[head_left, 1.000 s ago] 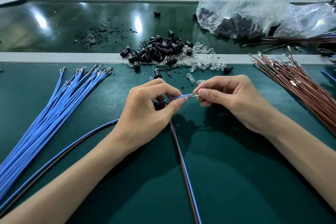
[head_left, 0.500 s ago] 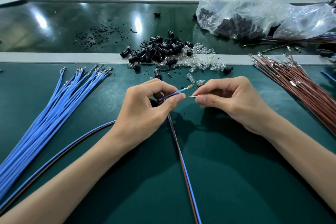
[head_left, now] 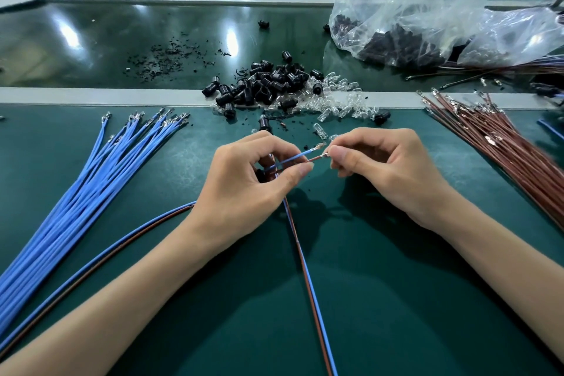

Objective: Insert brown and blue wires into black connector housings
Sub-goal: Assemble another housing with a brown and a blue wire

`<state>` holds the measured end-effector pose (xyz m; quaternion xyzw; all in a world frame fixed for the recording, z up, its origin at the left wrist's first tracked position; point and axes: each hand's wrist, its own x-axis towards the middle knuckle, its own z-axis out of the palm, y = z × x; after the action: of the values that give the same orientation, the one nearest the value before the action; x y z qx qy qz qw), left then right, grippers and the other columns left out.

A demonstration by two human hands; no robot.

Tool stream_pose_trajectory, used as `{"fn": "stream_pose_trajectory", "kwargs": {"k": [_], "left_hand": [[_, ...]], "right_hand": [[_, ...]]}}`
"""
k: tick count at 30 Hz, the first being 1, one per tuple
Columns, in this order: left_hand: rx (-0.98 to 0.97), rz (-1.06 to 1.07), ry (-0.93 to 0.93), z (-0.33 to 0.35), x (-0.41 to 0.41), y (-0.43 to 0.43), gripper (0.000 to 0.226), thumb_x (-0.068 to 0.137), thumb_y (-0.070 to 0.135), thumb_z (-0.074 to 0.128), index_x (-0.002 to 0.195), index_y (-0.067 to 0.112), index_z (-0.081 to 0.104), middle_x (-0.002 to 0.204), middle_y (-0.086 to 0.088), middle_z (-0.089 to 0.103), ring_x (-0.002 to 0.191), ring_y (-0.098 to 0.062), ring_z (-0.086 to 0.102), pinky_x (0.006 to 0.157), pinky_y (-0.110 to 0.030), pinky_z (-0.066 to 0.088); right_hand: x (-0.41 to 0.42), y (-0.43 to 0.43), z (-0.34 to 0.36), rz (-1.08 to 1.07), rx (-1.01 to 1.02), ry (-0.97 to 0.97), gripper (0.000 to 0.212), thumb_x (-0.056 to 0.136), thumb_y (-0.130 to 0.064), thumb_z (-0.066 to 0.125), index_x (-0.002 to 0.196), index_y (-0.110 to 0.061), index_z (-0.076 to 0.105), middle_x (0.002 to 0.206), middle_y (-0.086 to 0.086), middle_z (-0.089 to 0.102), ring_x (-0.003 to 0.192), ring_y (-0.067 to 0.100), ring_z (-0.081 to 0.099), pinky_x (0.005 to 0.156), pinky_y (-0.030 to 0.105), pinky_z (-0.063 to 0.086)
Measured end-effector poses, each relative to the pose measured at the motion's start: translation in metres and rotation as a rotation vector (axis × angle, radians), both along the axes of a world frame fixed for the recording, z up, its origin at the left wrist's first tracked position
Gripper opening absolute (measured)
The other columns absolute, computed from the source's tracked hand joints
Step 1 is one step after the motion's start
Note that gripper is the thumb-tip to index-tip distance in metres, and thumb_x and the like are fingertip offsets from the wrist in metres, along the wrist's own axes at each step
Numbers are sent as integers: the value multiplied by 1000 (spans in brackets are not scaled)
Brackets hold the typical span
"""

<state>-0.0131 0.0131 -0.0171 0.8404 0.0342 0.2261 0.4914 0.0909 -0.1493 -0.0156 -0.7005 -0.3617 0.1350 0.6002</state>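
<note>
Brown wire nearer blue wire, hsgs behind.

I am working from a single view: a wide-angle camera riding on the person's head, facing forward and tilting down over the green surface. It is sitting close, with the left grip and right grip showing large near mid-frame, and it is taking in the surface out to its far side.
</note>
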Motion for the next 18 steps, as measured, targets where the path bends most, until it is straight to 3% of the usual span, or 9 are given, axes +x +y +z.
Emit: {"fn": "stream_pose_trajectory", "kwargs": {"k": [5, 8, 11, 14, 18], "left_hand": [[49, 36, -27, -1, 1, 1, 12, 81, 16, 73, 76, 24, 67, 71, 9, 57, 59, -6, 47, 56, -14, 36], [85, 50, -39, -1, 1, 0, 10, 82, 16, 73, 76, 22, 67, 69, 11, 55, 58, -5, 46, 55, -11, 33], [118, 51, -46, -1, 1, -1, 9, 83, 15, 72, 76, 20, 68, 67, 13, 53, 57, -3, 44, 55, -10, 31], [111, 36, -29, -1, 1, 0, 8, 83, 15, 71, 75, 17, 70, 67, 11, 54, 56, -5, 44, 55, -12, 32], [81, 40, -8, 0, 2, 0, 13, 83, 14, 71, 72, 20, 67, 65, 5, 55, 56, -5, 43, 55, -11, 31]], "right_hand": [[1, 0, -3, -35, -62, -76, 12, 83, -27, 63, 80, -18, 71, 73, 3, 68, 66, 13, 63, 69, 26, 55], [1, 0, -3, -41, -86, -118, 11, 87, -20, 65, 79, -19, 71, 72, 5, 67, 66, 17, 63, 69, 33, 55], [0, 1, -3, -44, -93, -145, 13, 85, -26, 63, 75, -21, 70, 69, 6, 66, 64, 24, 61, 65, 39, 50], [0, 1, -2, -45, -83, -169, 11, 84, -26, 64, 75, -24, 68, 66, 7, 64, 62, 27, 58, 62, 39, 47], [-1, 1, -1, -22, -45, -153, 7, 83, -26, 65, 84, -21, 70, 69, 4, 65, 61, 14, 58, 61, 23, 47]]}}
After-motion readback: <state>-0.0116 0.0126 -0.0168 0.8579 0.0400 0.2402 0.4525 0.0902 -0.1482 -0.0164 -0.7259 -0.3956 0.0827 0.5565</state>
